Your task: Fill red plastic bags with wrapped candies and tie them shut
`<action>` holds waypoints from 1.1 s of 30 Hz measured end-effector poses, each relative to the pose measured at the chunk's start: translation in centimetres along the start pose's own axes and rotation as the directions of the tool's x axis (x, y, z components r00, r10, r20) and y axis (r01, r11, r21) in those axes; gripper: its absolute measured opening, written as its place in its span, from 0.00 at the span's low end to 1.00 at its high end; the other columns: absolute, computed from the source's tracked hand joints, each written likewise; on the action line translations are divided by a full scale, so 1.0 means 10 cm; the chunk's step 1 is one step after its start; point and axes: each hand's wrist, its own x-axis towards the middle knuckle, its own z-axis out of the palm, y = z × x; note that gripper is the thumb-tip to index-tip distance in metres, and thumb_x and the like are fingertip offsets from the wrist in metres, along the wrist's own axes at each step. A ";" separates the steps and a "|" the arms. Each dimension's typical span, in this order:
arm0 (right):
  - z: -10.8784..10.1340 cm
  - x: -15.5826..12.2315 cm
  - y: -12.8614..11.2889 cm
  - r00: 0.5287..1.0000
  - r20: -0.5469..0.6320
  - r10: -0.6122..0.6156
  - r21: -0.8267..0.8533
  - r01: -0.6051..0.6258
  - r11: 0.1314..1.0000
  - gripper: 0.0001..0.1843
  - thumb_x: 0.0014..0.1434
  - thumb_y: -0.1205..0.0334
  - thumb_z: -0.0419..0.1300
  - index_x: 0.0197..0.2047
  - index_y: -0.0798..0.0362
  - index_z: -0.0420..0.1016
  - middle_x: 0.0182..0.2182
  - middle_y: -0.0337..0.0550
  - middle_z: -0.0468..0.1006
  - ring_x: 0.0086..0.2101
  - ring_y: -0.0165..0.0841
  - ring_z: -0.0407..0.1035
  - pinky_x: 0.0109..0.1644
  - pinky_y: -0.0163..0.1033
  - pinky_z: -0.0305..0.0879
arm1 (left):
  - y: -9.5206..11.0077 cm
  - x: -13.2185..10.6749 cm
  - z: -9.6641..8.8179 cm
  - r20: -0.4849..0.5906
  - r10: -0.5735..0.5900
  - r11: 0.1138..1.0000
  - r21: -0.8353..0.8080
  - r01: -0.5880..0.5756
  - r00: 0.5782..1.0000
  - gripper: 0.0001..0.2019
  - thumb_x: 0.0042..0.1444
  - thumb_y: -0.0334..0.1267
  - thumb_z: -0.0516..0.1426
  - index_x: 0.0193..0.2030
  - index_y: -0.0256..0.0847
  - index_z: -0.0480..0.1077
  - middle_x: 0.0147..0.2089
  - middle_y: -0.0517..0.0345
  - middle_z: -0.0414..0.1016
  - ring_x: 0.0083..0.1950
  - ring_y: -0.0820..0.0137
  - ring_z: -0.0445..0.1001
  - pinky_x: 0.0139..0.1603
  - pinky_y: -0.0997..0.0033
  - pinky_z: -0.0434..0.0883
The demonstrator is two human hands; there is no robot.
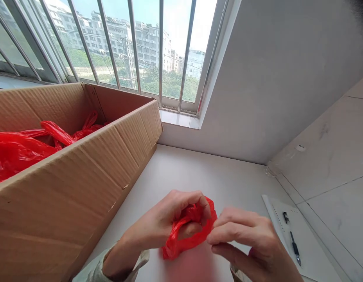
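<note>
White counter: both hands (211, 235) pinch red bag (189, 231) between them.

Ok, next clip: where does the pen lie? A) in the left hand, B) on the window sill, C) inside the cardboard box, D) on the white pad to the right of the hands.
D: the pen rests on the white pad at the right, apart from the right hand and the red plastic bag.

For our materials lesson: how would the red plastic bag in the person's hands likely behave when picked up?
The red plastic bag looks floppy: it is crumpled between the left hand and right hand. Thin, glossy film suggests it is light and perhaps slippery.
</note>
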 end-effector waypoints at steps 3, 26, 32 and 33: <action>0.00 0.03 0.16 0.979 -0.111 0.171 0.144 -0.154 0.977 0.17 0.65 0.55 0.60 0.56 0.43 0.72 0.47 0.43 0.78 0.47 0.35 0.73 0.51 0.37 0.69 | -0.01 -0.06 0.05 0.026 0.029 0.958 0.284 -0.036 0.999 0.08 0.60 0.24 0.51 0.39 0.41 0.63 0.27 0.66 0.60 0.27 0.76 0.55 0.28 0.76 0.58; 0.06 0.17 0.42 0.933 0.181 0.312 0.550 -0.359 0.754 0.16 0.69 0.56 0.51 0.56 0.49 0.72 0.36 0.42 0.77 0.35 0.29 0.72 0.38 0.34 0.71 | -0.09 -0.02 0.06 -0.127 0.507 0.448 0.884 -0.135 0.852 0.11 0.65 0.24 0.49 0.33 0.39 0.64 0.41 0.55 0.64 0.35 0.74 0.64 0.32 0.74 0.65; 0.05 0.16 0.46 0.896 0.073 0.437 0.611 -0.387 0.691 0.07 0.60 0.58 0.64 0.37 0.52 0.77 0.30 0.39 0.76 0.30 0.27 0.68 0.33 0.31 0.67 | -0.08 0.02 0.05 -0.067 0.526 0.260 0.962 -0.086 0.848 0.15 0.66 0.24 0.49 0.26 0.38 0.61 0.31 0.60 0.57 0.29 0.73 0.54 0.27 0.72 0.56; 0.06 0.16 0.45 0.885 0.036 0.465 0.596 -0.393 0.700 0.07 0.59 0.58 0.64 0.34 0.53 0.76 0.28 0.38 0.76 0.28 0.27 0.67 0.31 0.31 0.66 | -0.09 0.03 0.05 -0.046 0.512 0.232 0.969 -0.086 0.858 0.15 0.65 0.24 0.49 0.26 0.38 0.61 0.30 0.61 0.57 0.28 0.73 0.53 0.27 0.72 0.55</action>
